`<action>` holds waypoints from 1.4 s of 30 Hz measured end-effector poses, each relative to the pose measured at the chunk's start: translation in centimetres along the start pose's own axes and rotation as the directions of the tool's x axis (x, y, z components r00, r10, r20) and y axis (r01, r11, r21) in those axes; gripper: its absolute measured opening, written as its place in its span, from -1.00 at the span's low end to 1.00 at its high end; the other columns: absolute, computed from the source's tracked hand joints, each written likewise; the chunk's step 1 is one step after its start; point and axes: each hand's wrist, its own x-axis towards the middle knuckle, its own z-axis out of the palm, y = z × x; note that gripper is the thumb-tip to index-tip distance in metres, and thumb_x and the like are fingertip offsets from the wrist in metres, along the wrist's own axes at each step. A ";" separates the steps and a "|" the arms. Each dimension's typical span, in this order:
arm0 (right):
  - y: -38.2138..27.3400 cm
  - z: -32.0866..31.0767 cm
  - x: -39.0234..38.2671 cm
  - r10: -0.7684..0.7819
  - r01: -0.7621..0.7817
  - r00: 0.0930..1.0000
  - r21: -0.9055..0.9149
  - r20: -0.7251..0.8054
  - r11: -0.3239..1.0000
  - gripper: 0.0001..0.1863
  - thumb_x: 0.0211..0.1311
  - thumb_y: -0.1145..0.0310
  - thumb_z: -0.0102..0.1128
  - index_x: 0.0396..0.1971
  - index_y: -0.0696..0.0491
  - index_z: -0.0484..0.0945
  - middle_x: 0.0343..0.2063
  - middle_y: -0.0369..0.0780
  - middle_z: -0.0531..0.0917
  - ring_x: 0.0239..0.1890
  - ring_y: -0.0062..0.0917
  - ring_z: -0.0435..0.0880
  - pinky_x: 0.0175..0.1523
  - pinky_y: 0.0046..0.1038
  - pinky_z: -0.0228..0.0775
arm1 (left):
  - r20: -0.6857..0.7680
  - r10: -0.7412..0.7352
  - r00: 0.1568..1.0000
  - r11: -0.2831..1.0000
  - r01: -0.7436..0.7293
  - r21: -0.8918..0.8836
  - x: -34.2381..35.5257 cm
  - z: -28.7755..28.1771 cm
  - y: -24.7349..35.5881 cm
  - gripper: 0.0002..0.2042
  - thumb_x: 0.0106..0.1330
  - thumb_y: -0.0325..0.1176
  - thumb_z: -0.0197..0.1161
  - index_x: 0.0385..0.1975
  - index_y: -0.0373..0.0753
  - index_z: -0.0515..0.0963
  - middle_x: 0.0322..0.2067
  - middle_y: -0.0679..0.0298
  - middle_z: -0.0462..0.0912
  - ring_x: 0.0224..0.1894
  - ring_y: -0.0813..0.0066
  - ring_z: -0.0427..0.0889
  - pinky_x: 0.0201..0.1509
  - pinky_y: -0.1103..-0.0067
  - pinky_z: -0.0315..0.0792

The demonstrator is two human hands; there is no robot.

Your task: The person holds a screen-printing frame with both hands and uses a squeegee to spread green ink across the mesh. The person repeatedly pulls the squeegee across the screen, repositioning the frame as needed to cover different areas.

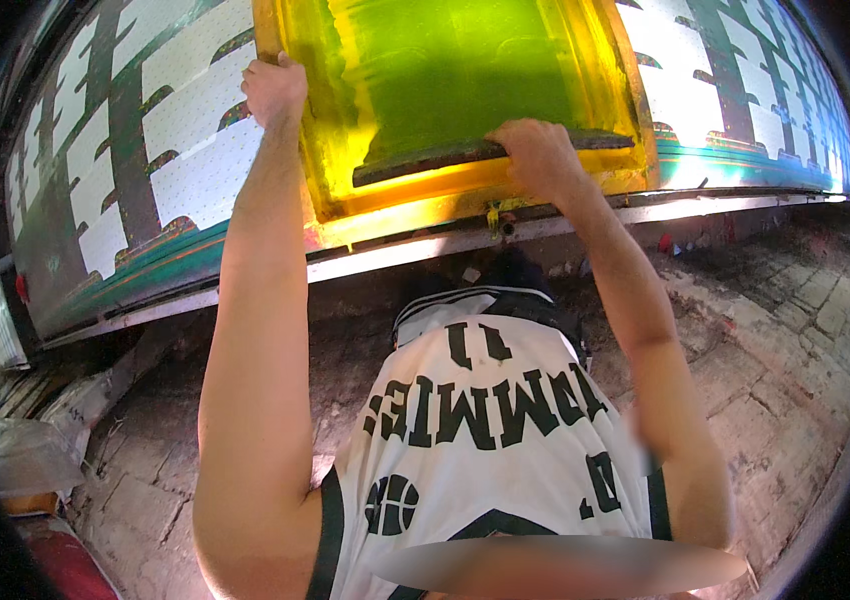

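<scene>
A screen printing frame (pixel 405 220), yellow-orange with a green mesh (pixel 455 75), lies over the long table in front of me. My left hand (pixel 277 92) is closed around the left side rail of this frame. Across the near end of the mesh rests a long dark squeegee (pixel 415 166), parallel to the near rail. My right hand (pixel 535 152) is closed over the squeegee, right of its middle, with the fingers curled over its far side. The frame hides whatever lies beneath it.
White cut pieces (pixel 200 165) lie in rows on the dark table (pixel 55 250) left of the frame, and more white pieces (pixel 680 100) lie to its right. A metal rail (pixel 385 262) runs along the table's near edge. Below is a worn brick floor (pixel 745 370).
</scene>
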 end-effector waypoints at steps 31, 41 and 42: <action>26.3 -0.7 2.6 0.513 -0.345 0.774 0.433 -0.371 0.833 -0.23 0.18 0.10 0.58 0.30 0.21 0.54 0.10 0.06 0.73 0.20 0.01 0.69 0.28 -0.04 0.54 | -0.062 0.028 0.998 0.991 -0.019 0.136 1.0 1.9 -0.5 -0.48 0.60 0.01 0.16 0.17 -0.42 0.53 0.16 -0.17 0.63 0.23 -0.22 0.61 0.28 0.00 0.53; 26.6 -1.3 2.9 0.497 -0.348 0.761 0.385 -0.416 0.855 -0.22 0.11 0.18 0.53 0.30 0.23 0.49 -0.02 0.10 0.74 0.10 0.06 0.72 0.20 -0.01 0.57 | -0.062 0.023 0.998 0.994 -0.017 0.106 1.1 1.8 -0.8 -0.43 0.47 0.06 0.35 0.15 -0.39 0.57 0.13 -0.12 0.68 0.18 -0.17 0.66 0.26 0.08 0.56; 26.4 -1.8 2.6 0.507 -0.365 0.759 0.378 -0.409 0.851 -0.22 0.11 0.18 0.53 0.30 0.23 0.50 -0.02 0.10 0.74 0.09 0.05 0.72 0.19 -0.02 0.57 | -0.053 0.019 0.998 0.994 -0.013 0.112 1.3 2.1 -1.1 -0.43 0.47 0.07 0.35 0.15 -0.39 0.57 0.12 -0.13 0.68 0.18 -0.18 0.67 0.25 0.07 0.56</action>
